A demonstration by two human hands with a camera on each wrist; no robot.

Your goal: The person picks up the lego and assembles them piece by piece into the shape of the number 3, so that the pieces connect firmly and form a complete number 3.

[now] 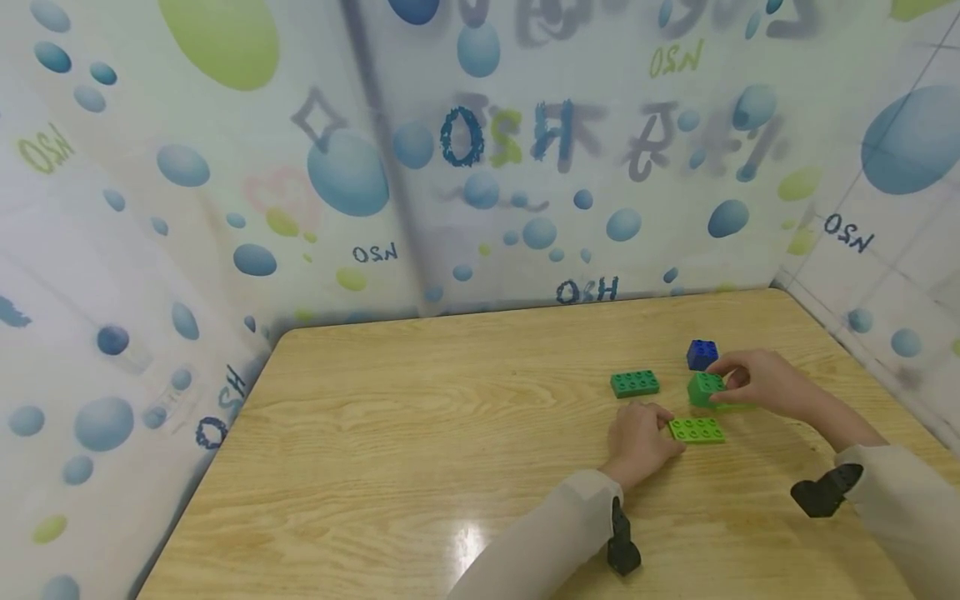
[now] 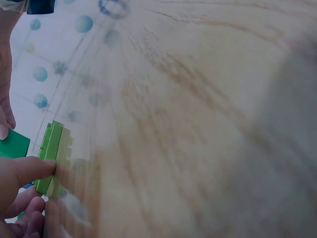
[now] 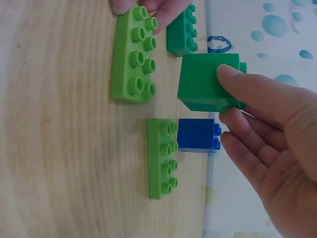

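Note:
My right hand [image 1: 772, 385] pinches a tall square green toy brick [image 1: 705, 390] between thumb and fingers. In the right wrist view that green brick is raised off the table, its studs pointing away from the tabletop. My left hand [image 1: 640, 440] grips the left end of a flat lime-green brick [image 1: 697, 431], which lies studs up on the table. Past the square brick lies a second lime-green brick [image 3: 161, 158], mostly hidden in the head view by the right hand. Beside it stands a blue brick [image 3: 195, 135].
A flat dark green brick [image 1: 634, 383] lies beyond the left hand. The wooden table [image 1: 390, 433] extends far to the left. Printed curtains [image 1: 495, 250] hang along its back edge and sides.

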